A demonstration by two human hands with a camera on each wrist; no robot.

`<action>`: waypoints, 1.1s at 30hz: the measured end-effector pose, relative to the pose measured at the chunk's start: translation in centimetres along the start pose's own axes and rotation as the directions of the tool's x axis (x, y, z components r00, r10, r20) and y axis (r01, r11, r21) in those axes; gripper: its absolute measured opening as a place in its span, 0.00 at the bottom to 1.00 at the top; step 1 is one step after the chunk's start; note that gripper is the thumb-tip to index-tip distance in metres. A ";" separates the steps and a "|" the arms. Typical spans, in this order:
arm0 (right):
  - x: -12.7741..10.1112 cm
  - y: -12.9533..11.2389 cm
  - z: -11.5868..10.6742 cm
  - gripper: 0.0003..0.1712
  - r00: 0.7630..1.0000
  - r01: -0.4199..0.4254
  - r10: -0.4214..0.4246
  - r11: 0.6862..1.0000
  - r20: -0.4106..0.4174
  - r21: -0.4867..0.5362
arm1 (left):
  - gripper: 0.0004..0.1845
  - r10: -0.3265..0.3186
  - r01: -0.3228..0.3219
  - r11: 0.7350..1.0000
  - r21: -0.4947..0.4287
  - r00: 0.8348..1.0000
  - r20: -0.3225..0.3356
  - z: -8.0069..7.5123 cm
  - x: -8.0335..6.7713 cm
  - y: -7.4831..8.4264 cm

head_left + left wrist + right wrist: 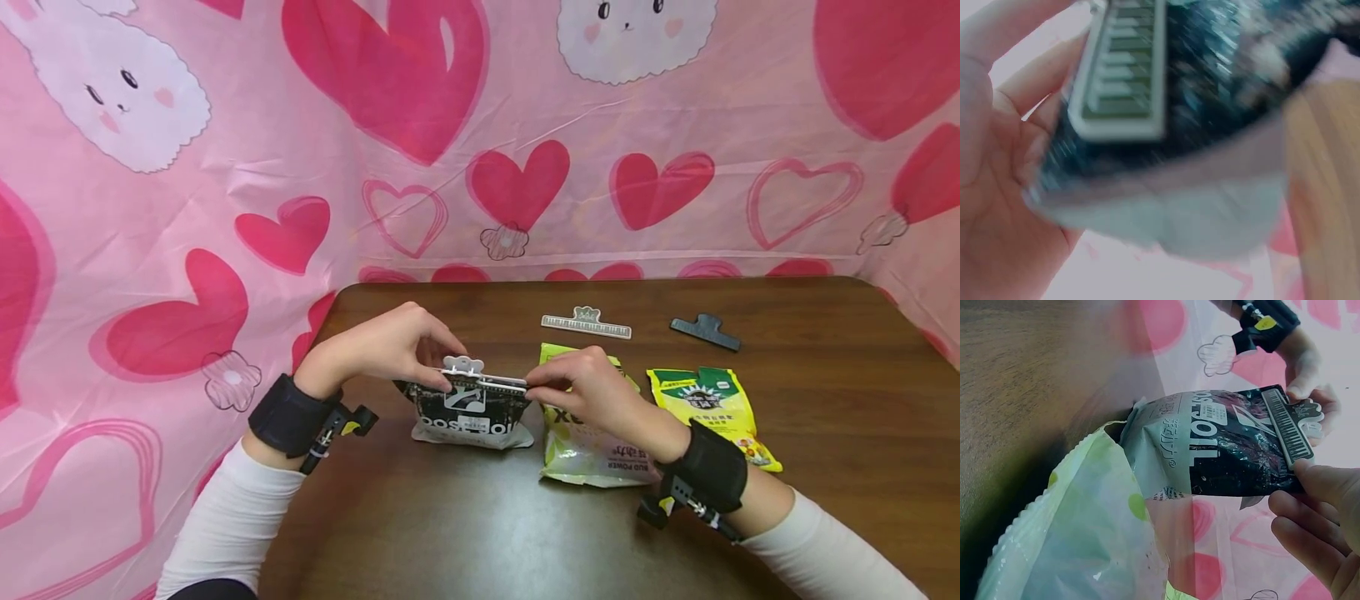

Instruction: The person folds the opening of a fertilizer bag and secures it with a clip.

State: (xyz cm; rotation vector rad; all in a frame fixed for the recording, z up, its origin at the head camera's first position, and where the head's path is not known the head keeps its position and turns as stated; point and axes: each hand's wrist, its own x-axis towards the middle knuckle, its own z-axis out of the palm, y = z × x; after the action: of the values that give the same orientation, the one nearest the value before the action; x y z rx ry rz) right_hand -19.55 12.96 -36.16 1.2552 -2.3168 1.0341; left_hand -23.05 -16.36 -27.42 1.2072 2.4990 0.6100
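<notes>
My left hand (390,346) pinches white clip (480,377) on black pouch (468,417) | my right hand (588,387) pinches clip's other end | pouch upright near desk (480,517) left edge, beside pale green bag (581,450).

I see both forearms in white sleeves coming up from the lower corners of the head view, each wrist wrapped in a black strap. My left hand (390,346) sits left of centre, fingers curled down in a pinch. My right hand (592,387) is just right of centre, fingertips pinched together and pointing left.
</notes>
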 end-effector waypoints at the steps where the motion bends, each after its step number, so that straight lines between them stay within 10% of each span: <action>1: 0.0 0.0 0.0 0.07 1.000 -0.001 0.001 1.000 0.003 0.002 | 0.19 -0.008 0.008 1.000 0.000 1.000 -0.010 0.1 -0.3 -0.3; 22: 2.7 -0.3 1.2 0.06 0.982 -0.112 0.120 0.992 0.145 -0.060 | 0.10 -0.098 0.108 0.992 0.058 0.982 -0.159 0.7 -3.5 -4.0; 33: 5.4 2.8 2.9 0.07 0.909 -0.343 0.319 0.938 0.267 0.049 | 0.14 -0.200 0.203 0.979 -0.013 0.948 -0.247 1.9 -3.3 -8.0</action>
State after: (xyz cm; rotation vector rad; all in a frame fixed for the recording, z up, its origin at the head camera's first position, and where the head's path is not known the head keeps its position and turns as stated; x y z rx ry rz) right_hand -24.73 8.62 -36.38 1.1050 -2.7832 1.1581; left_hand -25.50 -22.97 -32.74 0.9104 2.7908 0.7301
